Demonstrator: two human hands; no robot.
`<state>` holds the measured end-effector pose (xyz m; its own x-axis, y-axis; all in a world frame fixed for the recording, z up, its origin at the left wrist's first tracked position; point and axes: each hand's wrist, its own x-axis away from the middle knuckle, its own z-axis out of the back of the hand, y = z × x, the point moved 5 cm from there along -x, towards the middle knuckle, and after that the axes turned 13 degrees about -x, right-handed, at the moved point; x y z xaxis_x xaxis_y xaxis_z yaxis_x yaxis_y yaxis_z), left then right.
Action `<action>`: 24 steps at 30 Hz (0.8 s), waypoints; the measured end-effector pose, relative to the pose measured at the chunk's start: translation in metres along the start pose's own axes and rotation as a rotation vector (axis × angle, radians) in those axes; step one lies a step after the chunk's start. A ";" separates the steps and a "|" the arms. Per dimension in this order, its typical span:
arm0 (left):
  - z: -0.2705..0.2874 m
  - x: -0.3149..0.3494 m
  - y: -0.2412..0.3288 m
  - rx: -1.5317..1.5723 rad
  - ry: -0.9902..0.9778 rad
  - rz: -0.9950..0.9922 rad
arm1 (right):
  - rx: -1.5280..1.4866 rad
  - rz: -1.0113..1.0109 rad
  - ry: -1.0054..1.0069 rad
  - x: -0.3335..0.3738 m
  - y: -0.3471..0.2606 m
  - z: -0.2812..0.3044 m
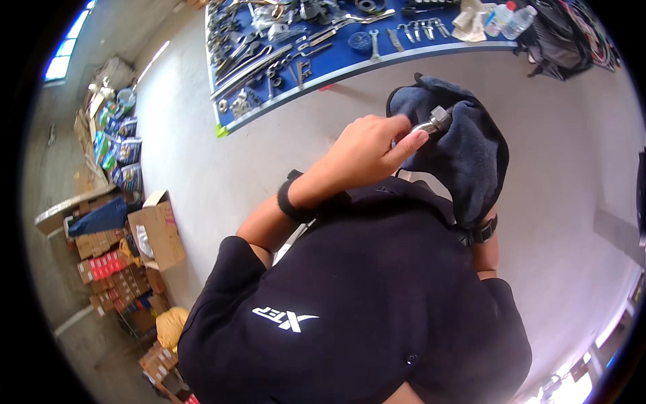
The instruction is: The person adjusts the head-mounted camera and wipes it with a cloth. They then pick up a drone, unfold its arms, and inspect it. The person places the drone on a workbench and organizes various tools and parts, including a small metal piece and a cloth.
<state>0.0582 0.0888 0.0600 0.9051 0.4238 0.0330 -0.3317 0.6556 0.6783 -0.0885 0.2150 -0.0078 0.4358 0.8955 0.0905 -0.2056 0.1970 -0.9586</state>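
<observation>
My left hand [369, 149] is closed around a shiny metal fitting [440, 117] with a hex nut at its far end, thumb along its near side. That nut end presses into a fold of a dark blue-grey cloth [474, 151]. The cloth hangs over my right hand and hides its fingers; only the right forearm [486, 259] with a black wrist strap [482, 232] shows below. A bulge in the cloth beside the nut suggests that the right hand grips from inside. Both hands are in the air in front of my chest.
Ahead stands a blue-topped table [340, 57] with wrenches, rods and many metal parts. Two plastic bottles [509, 21] and a dark bag [562, 44] lie at its right end. Cardboard boxes [156, 232] and packed bags [124, 145] line the left side.
</observation>
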 end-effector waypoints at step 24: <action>0.059 -0.027 -0.111 -0.129 -0.063 -0.020 | 0.066 0.632 -0.146 -0.125 -0.087 -0.106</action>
<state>0.0868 -0.0323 0.0269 0.9256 0.3721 0.0689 -0.3407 0.7402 0.5797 -0.0320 0.0431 0.0358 0.0904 0.8910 -0.4449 -0.4391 -0.3653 -0.8208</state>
